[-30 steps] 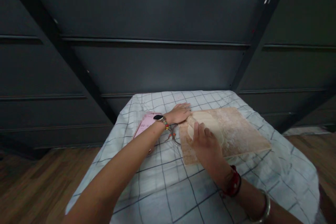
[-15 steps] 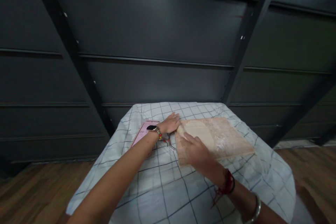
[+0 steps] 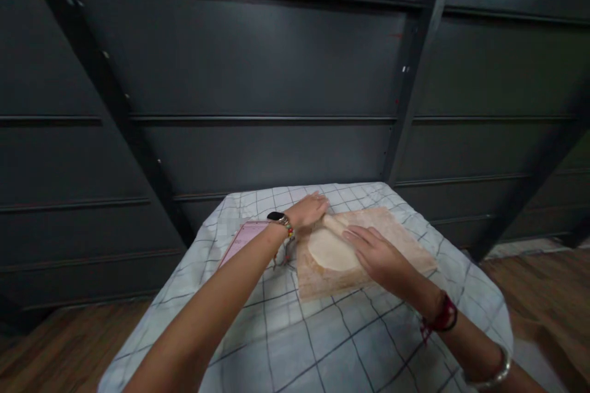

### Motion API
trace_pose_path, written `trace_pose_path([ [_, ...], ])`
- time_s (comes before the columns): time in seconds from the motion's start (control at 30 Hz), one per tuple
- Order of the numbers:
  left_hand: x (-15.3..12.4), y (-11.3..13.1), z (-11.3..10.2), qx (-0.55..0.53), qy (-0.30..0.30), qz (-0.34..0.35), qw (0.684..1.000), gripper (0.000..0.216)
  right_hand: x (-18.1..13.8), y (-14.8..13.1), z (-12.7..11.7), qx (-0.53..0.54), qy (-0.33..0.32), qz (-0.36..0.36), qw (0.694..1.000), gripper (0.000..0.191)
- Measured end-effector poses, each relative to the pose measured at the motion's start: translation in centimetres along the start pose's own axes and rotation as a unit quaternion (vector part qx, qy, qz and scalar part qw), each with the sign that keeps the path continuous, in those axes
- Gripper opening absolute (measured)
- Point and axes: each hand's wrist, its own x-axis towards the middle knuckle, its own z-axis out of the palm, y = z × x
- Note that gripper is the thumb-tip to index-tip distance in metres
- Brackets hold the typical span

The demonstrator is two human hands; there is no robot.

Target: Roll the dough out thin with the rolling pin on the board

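Note:
A round, flat sheet of pale dough (image 3: 329,253) lies on a light brown mottled board (image 3: 318,287). Across its upper right part rests a pale rolling pin (image 3: 335,225), set at a slant. My left hand (image 3: 310,209) is over the pin's far left end, its fingers laid across the handle. At the near right end, my right hand (image 3: 380,256) is closed around the pin, which hides that handle. A watch and beads circle my left wrist; red threads and a metal bangle are on my right.
A phone (image 3: 240,239) with a pink screen lies left of the board, partly behind my left forearm. A white checked cloth (image 3: 295,331) covers the table. Dark metal panels (image 3: 267,153) stand right behind it, and wooden floor (image 3: 544,282) shows at both sides.
Both hands and the rolling pin have moved right over the dough, baring its left part. The view has shifted slightly, and the board appears a little further left.

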Motion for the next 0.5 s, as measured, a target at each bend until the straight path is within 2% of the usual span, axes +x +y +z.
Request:
trace_pose_path([
  [0.1,1.8,1.0,2.2,-0.010,-0.030,-0.002,0.999,0.045,-1.2,0.1,1.7,-0.012,-0.029,0.030,0.999,0.040],
  [0.23,2.8,1.3,4.1,-0.029,-0.062,-0.038,0.997,0.050,-1.2,0.2,2.2,-0.012,-0.054,0.112,0.992,0.038],
  [0.5,4.4,1.4,3.6,-0.031,-0.112,-0.069,0.991,0.053,-1.1,1.6,2.3,0.009,-0.096,0.156,0.983,0.042],
])
